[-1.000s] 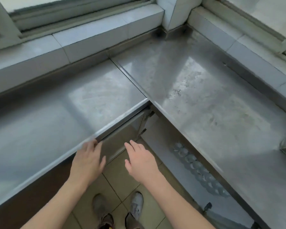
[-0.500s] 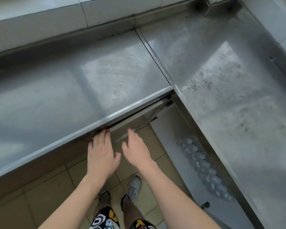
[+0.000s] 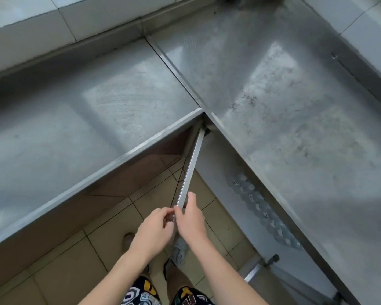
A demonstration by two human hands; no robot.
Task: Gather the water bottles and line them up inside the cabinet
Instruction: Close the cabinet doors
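Both hands pinch the free end of the cabinet door (image 3: 190,167): left hand (image 3: 154,227) from nine o'clock, right hand (image 3: 190,219) from three. The door's top edge runs toward one o'clock. The water bottles (image 3: 262,211) line the open cabinet's shelf (image 3: 218,172) at three o'clock, nearer the right hand.

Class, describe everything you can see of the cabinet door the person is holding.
The cabinet door is seen edge-on: a thin, shiny metal strip, apparently steel. It stands swung open from the inner corner under the countertops, with what looks like a dark hinge at its top end. The left hand and right hand both grip its free end. Its faces are mostly hidden.
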